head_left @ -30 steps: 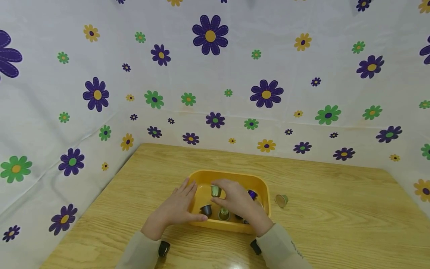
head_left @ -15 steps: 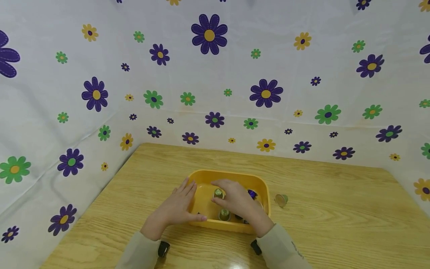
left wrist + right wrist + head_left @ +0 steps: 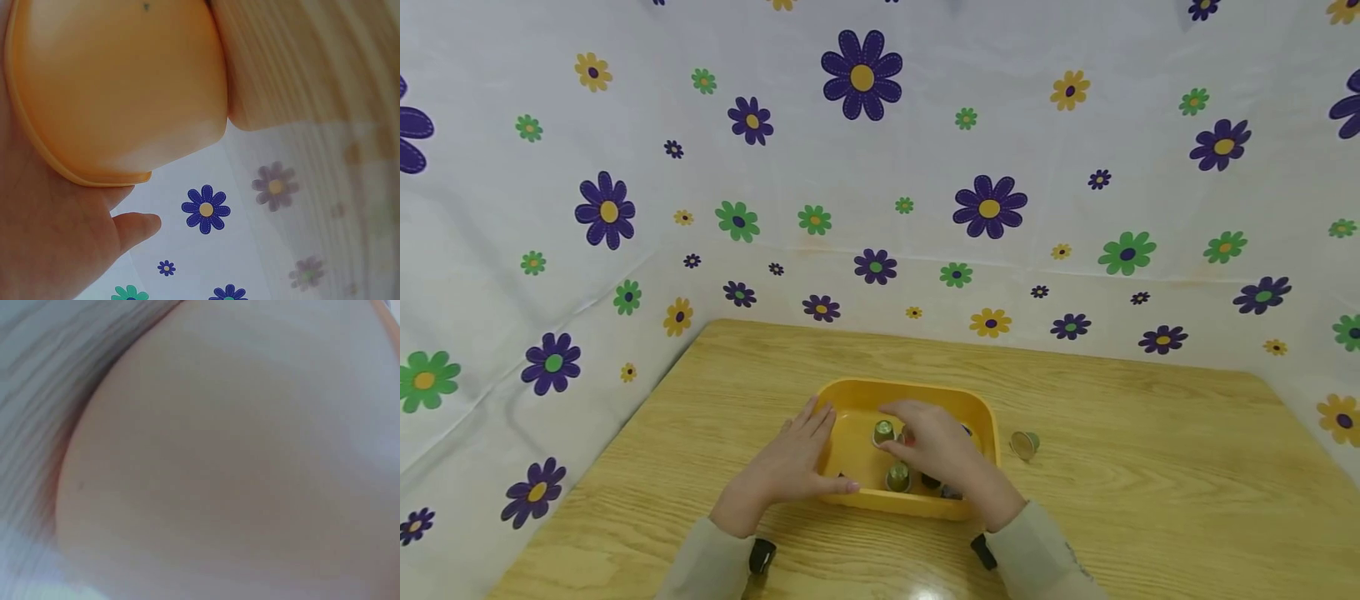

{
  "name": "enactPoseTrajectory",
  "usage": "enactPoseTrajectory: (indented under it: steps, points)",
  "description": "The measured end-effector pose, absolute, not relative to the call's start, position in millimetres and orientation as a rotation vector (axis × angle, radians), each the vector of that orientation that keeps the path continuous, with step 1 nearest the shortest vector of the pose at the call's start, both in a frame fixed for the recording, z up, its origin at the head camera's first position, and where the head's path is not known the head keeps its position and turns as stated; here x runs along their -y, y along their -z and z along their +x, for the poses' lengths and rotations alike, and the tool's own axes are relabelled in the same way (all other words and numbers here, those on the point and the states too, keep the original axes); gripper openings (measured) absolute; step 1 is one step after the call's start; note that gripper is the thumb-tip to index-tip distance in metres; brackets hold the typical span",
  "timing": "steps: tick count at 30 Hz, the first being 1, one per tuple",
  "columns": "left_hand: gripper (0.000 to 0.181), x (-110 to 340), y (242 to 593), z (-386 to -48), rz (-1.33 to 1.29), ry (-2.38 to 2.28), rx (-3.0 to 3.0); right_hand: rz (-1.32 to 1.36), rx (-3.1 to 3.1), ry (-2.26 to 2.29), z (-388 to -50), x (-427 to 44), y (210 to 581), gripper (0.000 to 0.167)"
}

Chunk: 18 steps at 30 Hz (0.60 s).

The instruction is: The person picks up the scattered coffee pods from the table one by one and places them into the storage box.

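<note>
A yellow plastic tray [image 3: 895, 386] holds several coffee capsules on the wooden table. My left hand [image 3: 784, 462] rests with straight fingers on the tray's left end; the left wrist view shows that hand [image 3: 56, 231] along the tray's outer wall [image 3: 125, 100]. Over the inside hovers my right hand [image 3: 942, 442], thumb and fingers apart. Just left of its fingertips a green capsule [image 3: 883, 432] stands upside down. Another green capsule [image 3: 898, 477] stands near the front wall. A reddish thing [image 3: 908, 436] shows partly between the right thumb and fingers. Skin fills most of the right wrist view.
Outside the tray, a pale green capsule [image 3: 1025, 444] lies on its side to the right. Dark capsules [image 3: 930, 481] sit by the tray's front wall, partly hidden. A flower-printed white sheet [image 3: 925, 167] hangs behind the wooden table [image 3: 1150, 467].
The green capsule in my right hand has gone down onto the tray floor and been let go. That hand has shifted slightly right. The dark capsule near my left thumb has become almost hidden.
</note>
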<state>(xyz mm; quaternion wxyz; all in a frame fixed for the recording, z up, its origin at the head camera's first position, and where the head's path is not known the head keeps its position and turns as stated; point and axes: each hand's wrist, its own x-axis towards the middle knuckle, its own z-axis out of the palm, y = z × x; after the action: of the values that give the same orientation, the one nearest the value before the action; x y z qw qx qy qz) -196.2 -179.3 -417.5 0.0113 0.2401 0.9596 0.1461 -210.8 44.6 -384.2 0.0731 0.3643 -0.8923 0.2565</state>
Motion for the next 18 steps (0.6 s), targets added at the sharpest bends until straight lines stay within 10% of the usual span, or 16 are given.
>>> enactPoseTrajectory:
  steps: [18]
  points:
    - [0.108,178,414,-195,0.730,-0.425,-2.969,1.017,2.647,-0.739,-210,-82,389,0.041]
